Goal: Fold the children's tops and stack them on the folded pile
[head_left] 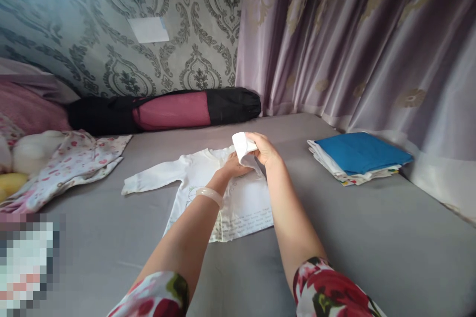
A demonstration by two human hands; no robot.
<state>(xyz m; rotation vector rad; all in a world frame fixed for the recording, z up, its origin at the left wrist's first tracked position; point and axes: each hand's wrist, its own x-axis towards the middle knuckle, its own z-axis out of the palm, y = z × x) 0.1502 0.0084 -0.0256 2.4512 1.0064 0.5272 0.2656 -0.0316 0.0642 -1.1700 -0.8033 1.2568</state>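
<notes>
A small white long-sleeved shirt (203, 171) with a faint drawing and rows of print lies spread out on the grey bed sheet. Its left-side sleeve stretches flat towards the left. My right hand (265, 148) is closed around the other sleeve (243, 146), which is lifted and folded over above the shoulder. My left hand (235, 166), with a pale bangle on the wrist, rests on the shirt's upper part just beneath that sleeve. Its fingers look stretched out flat, though the raised sleeve partly hides them.
To the right lies a folded stack of clothes (362, 153), blue on top. Patterned clothing (82, 161) and a plush toy (35, 151) are at the left. A long black and maroon bag (171, 109) lies along the papered wall. Curtains (334, 34) hang at the right.
</notes>
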